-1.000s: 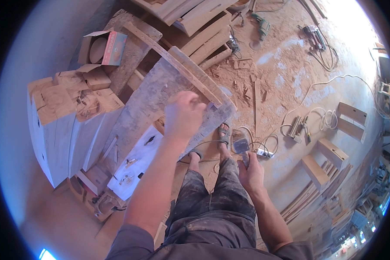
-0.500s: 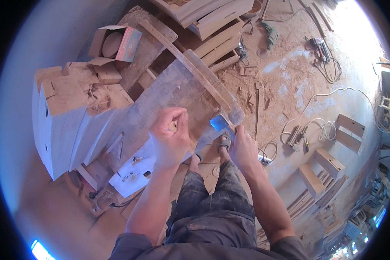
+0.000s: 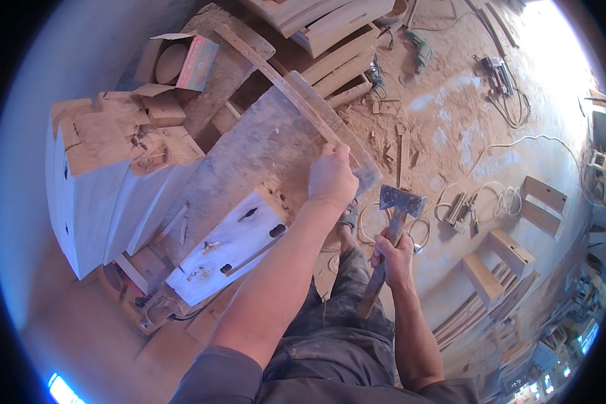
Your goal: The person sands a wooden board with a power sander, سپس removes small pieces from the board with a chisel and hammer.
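Hatchet point(image 3: 400, 202) handle sits clamped in right-hand fingers point(image 3: 392, 256); left-hand fingers point(image 3: 330, 176) press the plank point(image 3: 262, 151).

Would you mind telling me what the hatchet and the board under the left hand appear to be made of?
The hatchet, gripped by the right hand, seems to have a dull grey metal head, probably steel, on a bare brown wooden handle. The board under the left hand looks like rough, unfinished wood: greyish, dusty, with visible grain and sawdust.
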{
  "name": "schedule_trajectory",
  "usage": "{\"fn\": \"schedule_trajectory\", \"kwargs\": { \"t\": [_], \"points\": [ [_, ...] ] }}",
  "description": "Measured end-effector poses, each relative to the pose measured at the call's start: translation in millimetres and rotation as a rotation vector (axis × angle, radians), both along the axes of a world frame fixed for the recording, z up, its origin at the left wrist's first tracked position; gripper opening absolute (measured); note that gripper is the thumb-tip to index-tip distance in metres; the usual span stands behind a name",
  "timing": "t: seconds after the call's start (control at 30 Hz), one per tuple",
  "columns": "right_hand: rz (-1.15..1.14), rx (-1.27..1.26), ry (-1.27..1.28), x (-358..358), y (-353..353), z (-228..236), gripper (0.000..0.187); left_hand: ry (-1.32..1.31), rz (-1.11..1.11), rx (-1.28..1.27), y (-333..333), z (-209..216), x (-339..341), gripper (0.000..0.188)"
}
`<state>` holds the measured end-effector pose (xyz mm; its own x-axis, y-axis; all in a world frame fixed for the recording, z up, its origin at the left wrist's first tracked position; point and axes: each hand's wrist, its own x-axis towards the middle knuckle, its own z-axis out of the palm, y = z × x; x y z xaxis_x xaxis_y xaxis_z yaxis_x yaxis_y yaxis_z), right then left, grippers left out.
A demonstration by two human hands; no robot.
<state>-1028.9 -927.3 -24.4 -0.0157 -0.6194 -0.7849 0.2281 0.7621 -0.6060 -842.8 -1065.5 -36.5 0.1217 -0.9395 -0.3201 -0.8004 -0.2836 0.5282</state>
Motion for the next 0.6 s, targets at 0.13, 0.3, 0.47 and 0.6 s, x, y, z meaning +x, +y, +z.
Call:
{"fn": "schedule_trajectory", "kwargs": {
  "t": [0.13, 0.3, 0.47, 0.6],
  "points": [
    [0.013, 0.001, -0.027, -4, 0, -4, 0.012, -0.036, 0.008, -0.006, 2, 0, -1, 0.038],
    [0.25, 0.018, -0.09, 18, -34, 3, 0.015, 0.538, 0.338, 0.006, 12, 45, 20, 0.041],
    [0.546, -0.056, -0.195, 73, -87, -15, 0.02, 1.026, 0.541, -0.051, 26, 82, 42, 0.034],
    [0.554, -0.693, 0.664, 109, -84, 15, 0.038, 0.95, 0.611, -0.104, 47, 103, 67, 0.028]
  ]
}}
